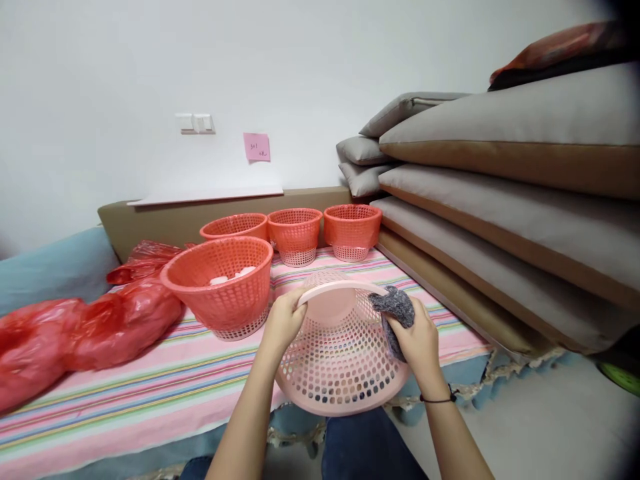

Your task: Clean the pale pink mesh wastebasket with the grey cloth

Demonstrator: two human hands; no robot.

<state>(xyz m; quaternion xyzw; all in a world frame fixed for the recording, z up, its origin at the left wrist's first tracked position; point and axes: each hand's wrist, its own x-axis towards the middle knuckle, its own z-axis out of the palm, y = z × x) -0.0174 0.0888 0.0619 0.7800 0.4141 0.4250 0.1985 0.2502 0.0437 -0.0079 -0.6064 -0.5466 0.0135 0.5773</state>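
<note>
A pale pink plastic basket (333,363) with a holed wall is tilted on its side, its open mouth toward me, over the front edge of the striped cloth. My left hand (286,320) is closed on its rim at the upper left. At the right side of the rim, my right hand (419,337) is closed on a dark grey cloth (397,308), which lies folded over the rim and against the wall. Part of the right hand's fingers is hidden behind the cloth and basket.
Red bag-lined baskets stand behind: one (220,273) with white pieces inside, others (295,230) along the backrest (315,199). Red plastic bags (115,327) lie left on the striped cloth (200,373). Grey cushions (500,180) are stacked right. A pink note (257,147) is on the wall.
</note>
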